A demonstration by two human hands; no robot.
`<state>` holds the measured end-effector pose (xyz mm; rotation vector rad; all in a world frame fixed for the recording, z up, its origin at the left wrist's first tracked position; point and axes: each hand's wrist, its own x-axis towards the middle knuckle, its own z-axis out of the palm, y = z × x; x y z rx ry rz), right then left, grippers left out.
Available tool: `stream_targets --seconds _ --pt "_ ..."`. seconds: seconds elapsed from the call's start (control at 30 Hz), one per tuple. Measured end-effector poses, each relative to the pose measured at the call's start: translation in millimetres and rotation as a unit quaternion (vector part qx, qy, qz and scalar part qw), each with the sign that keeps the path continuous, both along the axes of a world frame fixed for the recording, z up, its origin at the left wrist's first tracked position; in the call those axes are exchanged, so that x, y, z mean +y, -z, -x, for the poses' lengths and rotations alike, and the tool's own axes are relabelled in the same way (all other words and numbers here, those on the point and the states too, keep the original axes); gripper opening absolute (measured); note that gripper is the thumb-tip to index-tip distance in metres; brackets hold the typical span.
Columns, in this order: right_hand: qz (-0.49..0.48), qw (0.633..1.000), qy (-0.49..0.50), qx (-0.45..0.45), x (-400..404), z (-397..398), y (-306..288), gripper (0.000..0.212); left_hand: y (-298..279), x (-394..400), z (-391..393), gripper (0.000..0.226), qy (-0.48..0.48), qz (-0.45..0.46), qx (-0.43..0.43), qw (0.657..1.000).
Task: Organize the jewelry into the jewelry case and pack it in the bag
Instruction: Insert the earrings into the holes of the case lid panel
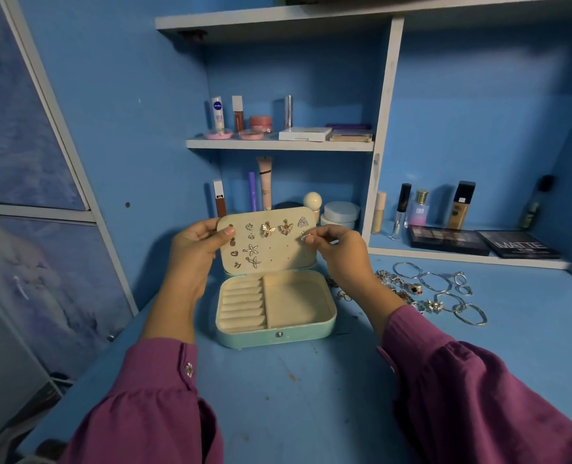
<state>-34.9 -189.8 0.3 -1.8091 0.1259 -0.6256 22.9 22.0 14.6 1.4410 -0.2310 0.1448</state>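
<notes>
Now — left hand (pixel 200 244) grips the left edge of the jewelry case (pixel 276 308) lid (pixel 267 242), upright on the bench (pixel 298 390). Right hand (pixel 336 249) pinches an earring (pixel 305 237) against the lid's right edge — loose jewelry (pixel 431 289) lies right, nearest that hand.

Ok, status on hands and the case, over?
Left hand steadies the open lid. Right hand pinches a triangle earring at the lid's right edge. Ring slots empty. Loose jewelry pile waits right of the case.
</notes>
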Motion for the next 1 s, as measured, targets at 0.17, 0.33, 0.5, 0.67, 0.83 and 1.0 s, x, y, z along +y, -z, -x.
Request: stream_targets --seconds 0.17,0.33,0.5,0.67,0.83,1.0 --pt "-0.006 1.0 0.012 -0.004 -0.3 -1.8 0.8 0.004 -1.8 -2.1 3.9 0.02 0.004 -0.01 -0.024 1.0" --pt "0.003 1.0 0.016 -0.018 1.2 0.5 0.0 0.005 -1.6 -1.7 5.0 0.02 -0.002 -0.015 -0.029 0.999" --pt "0.002 1.0 0.017 -0.019 1.8 2.1 -0.4 0.004 -2.7 -0.2 7.3 0.02 0.001 -0.017 -0.025 1.0" --pt "-0.034 0.999 0.032 -0.022 2.0 4.5 -1.9 0.016 -3.9 3.9 8.1 0.016 0.019 -0.014 -0.021 1.0" --pt "-0.014 1.0 0.004 0.016 0.4 9.7 -8.1 0.021 -3.6 12.6 4.8 0.017 0.03 -0.044 -0.01 0.999" --pt "-0.121 0.989 -0.054 0.062 -8.9 14.7 -15.8 0.013 -5.4 15.7 6.9 0.013 0.078 -0.036 -0.01 0.996"
